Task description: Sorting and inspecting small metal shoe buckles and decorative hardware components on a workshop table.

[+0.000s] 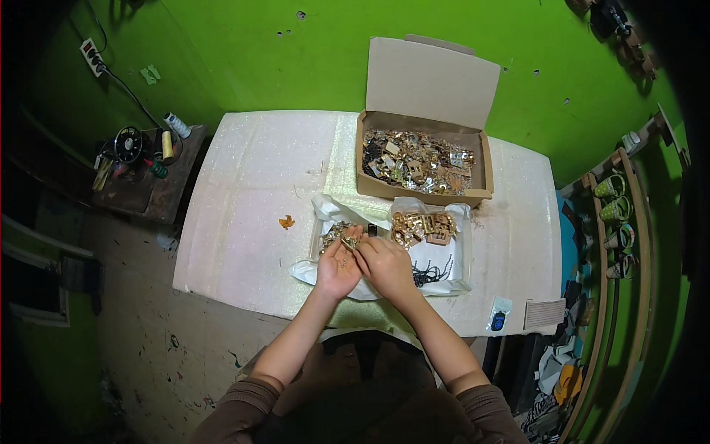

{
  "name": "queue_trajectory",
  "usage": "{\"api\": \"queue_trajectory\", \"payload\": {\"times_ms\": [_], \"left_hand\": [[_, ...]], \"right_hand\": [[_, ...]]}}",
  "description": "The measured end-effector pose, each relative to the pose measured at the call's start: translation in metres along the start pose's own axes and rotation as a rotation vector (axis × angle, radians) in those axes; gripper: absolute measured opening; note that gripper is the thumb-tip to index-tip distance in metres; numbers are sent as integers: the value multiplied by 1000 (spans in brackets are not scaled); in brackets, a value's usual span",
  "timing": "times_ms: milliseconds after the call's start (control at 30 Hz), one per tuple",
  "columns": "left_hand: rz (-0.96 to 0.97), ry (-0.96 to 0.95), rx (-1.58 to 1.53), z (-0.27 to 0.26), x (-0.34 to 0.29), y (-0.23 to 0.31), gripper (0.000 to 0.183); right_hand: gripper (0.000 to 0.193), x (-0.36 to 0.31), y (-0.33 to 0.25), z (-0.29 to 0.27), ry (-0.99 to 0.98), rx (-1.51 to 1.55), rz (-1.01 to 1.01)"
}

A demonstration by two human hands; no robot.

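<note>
Well L of the cardboard box (pixel 421 194), a sm. stand (pixel 159 190) w/ a yellow thread cone (pixel 168 145). Closer in, L of the box & a bit toward me, one orange-gold scrap (pixel 286 222) lies alone on the white tabletop (pixel 251 170).

Front-L of the box: paper-lined tray area (pixel 303 272), mixed sm. metal bits (pixel 330 237) in it. My L hand (pixel 340 272) is there, palm up & cupped, not clenched, w/ a few tiny shiny pcs (pixel 344 262) resting on the palm. My R hand (pixel 386 265) bends in over it, fingertips at a gold-toned pc (pixel 350 242); looks like a pinch, but can't tell for sure, fingers hide it.

Directly in front of the box, the tray area's R part: gold-toned hardware (pixel 420 226) heaped on its own, dark beaded strands (pixel 433 274) nearer me. One tray or two, can't tell.

The box itself, lid up, holds a big mixed heap (pixel 414 163). Front-R of it, a clear packet w/ sth. dark blue (pixel 499 317) & a ribbed pc (pixel 545 314), both untouched.

Approx. part-done, I'd judge: gold hardware & dark strands already grouped apart; bits front-L of the box + my palmful prob. left, & what's inside the box looks like the larger share remaining.
</note>
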State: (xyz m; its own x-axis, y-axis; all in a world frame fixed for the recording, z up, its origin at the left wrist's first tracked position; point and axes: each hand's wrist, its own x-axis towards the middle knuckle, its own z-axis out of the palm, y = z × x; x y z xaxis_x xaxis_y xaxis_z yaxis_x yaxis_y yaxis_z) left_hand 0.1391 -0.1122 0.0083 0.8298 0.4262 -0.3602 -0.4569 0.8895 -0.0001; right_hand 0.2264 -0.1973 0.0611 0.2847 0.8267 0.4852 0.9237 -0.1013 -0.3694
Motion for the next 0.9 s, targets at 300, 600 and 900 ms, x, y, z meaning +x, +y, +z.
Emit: {"api": "queue_trajectory", "payload": {"times_ms": [300,600,900], "left_hand": [[23,-21,-30,0,2,2,27],[39,70,-56,3,2,0,24],[6,65,-30,5,0,-3,25]], "right_hand": [[8,3,-4,1,-1,47,6],[14,-7,10,14,-129,806,602],[17,-15,22,12,-166,773,543]]}}
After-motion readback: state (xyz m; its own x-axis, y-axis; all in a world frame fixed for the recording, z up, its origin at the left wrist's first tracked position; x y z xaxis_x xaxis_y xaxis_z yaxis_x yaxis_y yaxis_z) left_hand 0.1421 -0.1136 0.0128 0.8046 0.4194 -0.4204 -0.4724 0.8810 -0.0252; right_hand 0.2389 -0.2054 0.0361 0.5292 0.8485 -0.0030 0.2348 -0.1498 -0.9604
